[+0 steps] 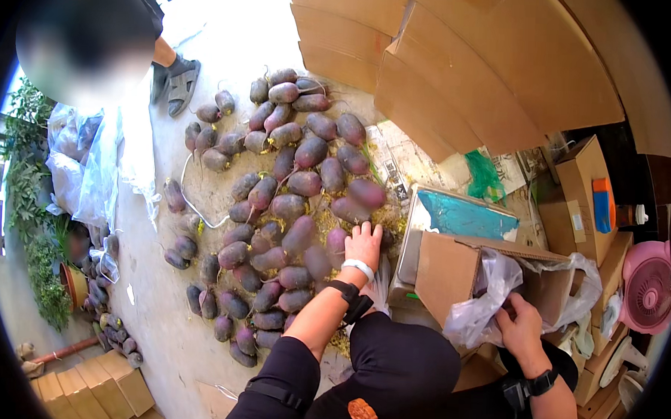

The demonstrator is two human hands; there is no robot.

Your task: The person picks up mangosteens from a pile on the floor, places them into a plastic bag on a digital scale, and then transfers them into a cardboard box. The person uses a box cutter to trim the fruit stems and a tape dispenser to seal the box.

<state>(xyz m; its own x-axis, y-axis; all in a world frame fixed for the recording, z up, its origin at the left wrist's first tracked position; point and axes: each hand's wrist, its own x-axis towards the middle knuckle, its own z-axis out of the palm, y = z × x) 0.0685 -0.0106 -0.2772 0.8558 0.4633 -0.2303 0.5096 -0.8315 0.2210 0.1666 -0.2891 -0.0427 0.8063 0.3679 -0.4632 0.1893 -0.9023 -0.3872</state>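
Many dark purple, oblong root vegetables, apparently radishes [288,206], lie spread over the floor before me. At the right edge of this heap is my left hand [363,247], palm down with fingers apart. Its fingertips are beside a radish [351,210]; whether they touch it is hidden. My right hand [520,329] grips the rim of a clear plastic bag [486,292] between thumb and fingers. That bag lines an open cardboard box [448,273] and hangs over its edge. What lies inside the box cannot be seen.
Behind the box is a flat scale-like device with a worn blue top [464,215]. Large cardboard sheets [465,75] stand at the upper right. A pink fan [649,288] is at far right. Bagged radishes [79,153] and a person's sandalled foot [182,87] are to the left.
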